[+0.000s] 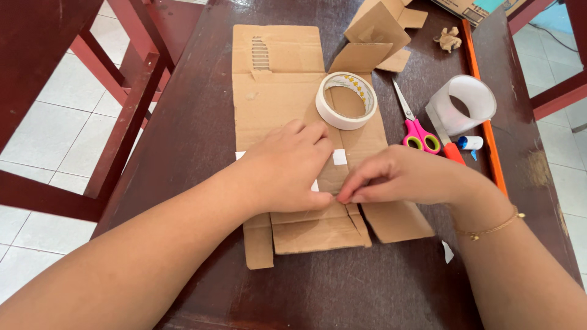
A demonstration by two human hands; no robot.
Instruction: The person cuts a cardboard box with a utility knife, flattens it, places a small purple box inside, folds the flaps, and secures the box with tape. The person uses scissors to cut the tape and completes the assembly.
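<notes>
Both hands press a flattened brown cardboard box (287,98) at the middle of the dark wooden table (202,140). Left hand (287,168) lies flat, open; right hand (397,177) pinches its fingertips on the cardboard. A white tape roll (324,109) rests on it.

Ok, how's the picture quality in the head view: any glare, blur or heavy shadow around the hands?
Head view: even daylight and sharp focus on the left hand, right hand and flattened cardboard; soft shadows only under the hands; mild sheen on the dark wooden table and clear tape roll; slight wide-angle stretch at the edges; no motion blur.
</notes>
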